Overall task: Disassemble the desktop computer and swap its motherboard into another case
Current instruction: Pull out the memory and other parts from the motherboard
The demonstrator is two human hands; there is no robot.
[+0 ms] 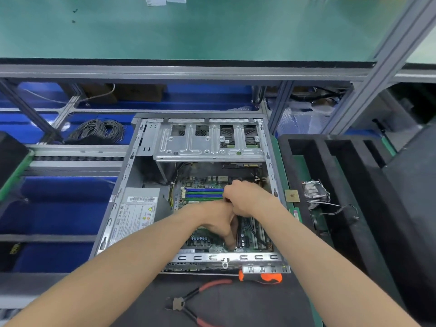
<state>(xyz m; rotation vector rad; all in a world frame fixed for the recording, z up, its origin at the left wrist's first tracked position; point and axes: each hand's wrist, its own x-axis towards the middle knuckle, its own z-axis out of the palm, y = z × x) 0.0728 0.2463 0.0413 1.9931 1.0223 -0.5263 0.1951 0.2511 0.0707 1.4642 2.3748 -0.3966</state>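
An open grey desktop case point(122, 185) lies flat in front of me, its green motherboard point(203, 181) exposed, with blue and green memory slots point(204, 193). My left hand point(217, 218) reaches down into the case, fingers pressed together onto the board's near edge. My right hand point(247, 197) is curled into a fist at the right end of the memory slots, touching my left hand. What the fingers hold is hidden. The power supply point(135, 213) sits at the case's left, and a metal drive cage point(207, 142) spans the far end.
Red-handled cutters point(188, 303) and an orange-handled screwdriver point(271, 277) lie on the dark mat by the case's near edge. To the right, a black foam tray point(354, 161) holds a heatsink with fan point(315, 192); a processor chip point(291, 195) lies beside it. A cable coil point(99, 129) sits far left.
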